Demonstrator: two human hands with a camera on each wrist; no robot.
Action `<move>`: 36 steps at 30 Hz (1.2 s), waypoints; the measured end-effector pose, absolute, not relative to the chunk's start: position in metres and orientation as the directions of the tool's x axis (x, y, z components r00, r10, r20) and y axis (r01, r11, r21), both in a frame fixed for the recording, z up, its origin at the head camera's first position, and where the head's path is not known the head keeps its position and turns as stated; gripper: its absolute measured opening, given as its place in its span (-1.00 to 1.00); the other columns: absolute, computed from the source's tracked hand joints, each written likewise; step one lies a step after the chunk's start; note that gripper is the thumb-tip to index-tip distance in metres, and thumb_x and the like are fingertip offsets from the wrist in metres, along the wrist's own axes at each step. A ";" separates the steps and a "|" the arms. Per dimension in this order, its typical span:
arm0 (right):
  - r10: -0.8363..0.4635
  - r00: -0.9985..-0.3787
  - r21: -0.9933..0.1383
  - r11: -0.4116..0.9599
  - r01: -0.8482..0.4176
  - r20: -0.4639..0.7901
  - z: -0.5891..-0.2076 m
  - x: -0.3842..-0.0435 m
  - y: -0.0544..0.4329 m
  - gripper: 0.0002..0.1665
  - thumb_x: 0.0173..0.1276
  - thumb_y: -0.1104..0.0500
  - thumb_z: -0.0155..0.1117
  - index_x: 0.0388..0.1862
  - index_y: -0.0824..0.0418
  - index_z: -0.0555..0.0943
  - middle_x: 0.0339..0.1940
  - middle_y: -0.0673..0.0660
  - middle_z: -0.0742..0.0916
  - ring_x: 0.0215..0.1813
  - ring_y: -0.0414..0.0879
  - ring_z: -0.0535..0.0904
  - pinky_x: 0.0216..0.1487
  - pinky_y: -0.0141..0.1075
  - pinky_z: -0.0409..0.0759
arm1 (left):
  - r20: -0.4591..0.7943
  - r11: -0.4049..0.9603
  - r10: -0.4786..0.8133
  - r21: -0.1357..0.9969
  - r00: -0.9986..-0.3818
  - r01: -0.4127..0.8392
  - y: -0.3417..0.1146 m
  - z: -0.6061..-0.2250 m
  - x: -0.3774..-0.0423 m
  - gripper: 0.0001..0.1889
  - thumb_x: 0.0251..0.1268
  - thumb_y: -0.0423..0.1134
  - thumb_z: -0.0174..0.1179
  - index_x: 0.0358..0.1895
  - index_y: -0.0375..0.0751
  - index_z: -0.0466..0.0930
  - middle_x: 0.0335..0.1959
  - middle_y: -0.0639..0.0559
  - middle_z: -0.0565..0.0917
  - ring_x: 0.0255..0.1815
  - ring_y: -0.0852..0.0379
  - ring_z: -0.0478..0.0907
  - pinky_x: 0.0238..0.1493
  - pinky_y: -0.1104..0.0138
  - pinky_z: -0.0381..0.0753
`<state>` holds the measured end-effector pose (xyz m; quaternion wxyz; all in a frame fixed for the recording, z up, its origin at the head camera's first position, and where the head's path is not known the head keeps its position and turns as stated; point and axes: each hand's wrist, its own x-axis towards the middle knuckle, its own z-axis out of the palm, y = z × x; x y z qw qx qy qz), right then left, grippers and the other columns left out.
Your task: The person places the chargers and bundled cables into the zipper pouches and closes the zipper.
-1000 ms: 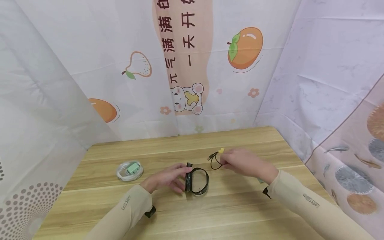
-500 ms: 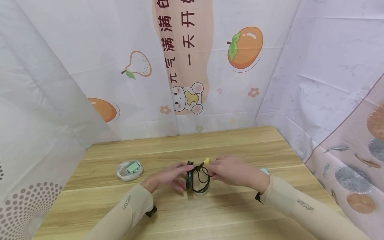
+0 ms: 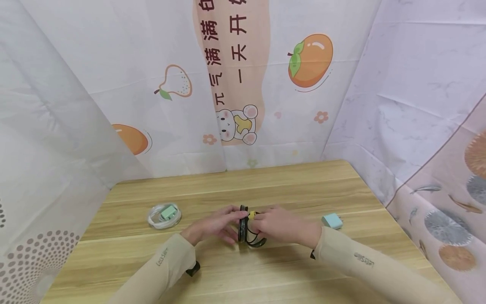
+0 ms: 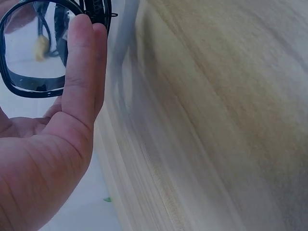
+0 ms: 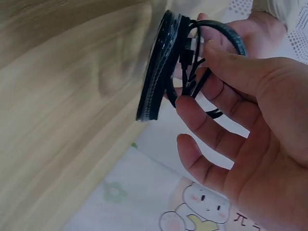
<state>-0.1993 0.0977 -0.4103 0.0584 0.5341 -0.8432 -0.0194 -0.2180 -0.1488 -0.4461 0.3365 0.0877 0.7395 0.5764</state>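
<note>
A small clear case with a black zipped rim [image 3: 243,228] stands on its edge, spread open, at the middle of the table. My left hand [image 3: 218,226] holds its left side, thumb at the top edge; in the left wrist view, two straight fingers lie along the clear case [image 4: 33,89]. My right hand [image 3: 281,226] pinches a bundled black USB cable [image 5: 186,57] between thumb and fingers, at the case's open side. A yellow tie [image 3: 252,215] on the cable shows by the right fingertips. Part of the cable is hidden behind the right hand.
A coiled white cable [image 3: 153,222] lies on the left of the table, with a green charger plug [image 3: 168,212] on it. To the right, beyond my right forearm, lies a light blue charger plug [image 3: 332,221]. Printed cloth hangs behind the table [image 3: 292,177].
My right hand has brought the black cable leftward, from the table right of the case to its opening. The light blue plug has come into full view. The left hand stays on the case.
</note>
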 end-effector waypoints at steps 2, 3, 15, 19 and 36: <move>-0.901 -0.428 0.051 0.432 -0.900 0.074 -0.414 -0.201 0.096 -0.84 0.29 0.13 0.52 -0.27 0.00 0.65 -0.32 -0.16 0.67 -0.21 -0.22 0.61 -0.16 -0.34 0.62 | -0.396 0.325 0.517 0.911 -0.759 -0.254 -0.148 -0.447 -0.217 -0.26 0.33 0.36 0.18 0.32 -0.12 0.35 0.08 -0.25 0.58 -0.20 -0.14 0.72 -0.20 0.07 0.76; -0.899 -0.433 0.019 0.435 -0.900 0.070 -0.415 -0.202 0.095 -0.84 0.29 0.15 0.51 -0.27 0.01 0.65 -0.31 -0.15 0.68 -0.24 -0.25 0.60 -0.20 -0.39 0.61 | -0.394 0.326 0.518 0.911 -0.759 -0.251 -0.148 -0.447 -0.216 -0.27 0.34 0.36 0.17 0.32 -0.12 0.36 0.08 -0.25 0.58 -0.20 -0.13 0.72 -0.20 0.08 0.76; -0.872 -0.489 -0.165 0.478 -0.863 0.032 -0.434 -0.210 0.095 -0.97 0.38 0.17 0.42 -0.26 0.06 0.70 -0.28 -0.11 0.65 -0.30 -0.33 0.55 -0.31 -0.47 0.57 | -0.396 0.342 0.500 0.907 -0.770 -0.245 -0.153 -0.447 -0.214 -0.28 0.38 0.33 0.14 0.33 -0.15 0.34 0.08 -0.21 0.58 -0.22 -0.10 0.72 -0.21 0.10 0.76; -0.850 -0.512 -0.203 0.483 -0.852 0.123 -0.437 -0.214 0.098 -0.94 0.39 0.25 0.38 -0.19 0.12 0.68 -0.21 -0.04 0.67 -0.25 -0.25 0.60 -0.23 -0.41 0.62 | -0.398 0.338 0.495 0.907 -0.772 -0.251 -0.154 -0.448 -0.214 -0.29 0.39 0.32 0.15 0.34 -0.15 0.34 0.11 -0.21 0.55 -0.18 -0.12 0.72 -0.20 0.11 0.75; -0.841 -0.540 -0.083 0.537 -0.839 0.021 -0.445 -0.218 0.103 -0.50 0.45 -0.10 0.33 0.27 0.07 0.65 0.22 0.09 0.67 0.23 0.06 0.58 0.27 -0.03 0.54 | -0.384 0.313 0.515 0.917 -0.767 -0.249 -0.154 -0.449 -0.215 -0.35 0.43 0.28 0.14 0.30 -0.16 0.35 0.10 -0.24 0.55 -0.19 -0.12 0.72 -0.20 0.10 0.76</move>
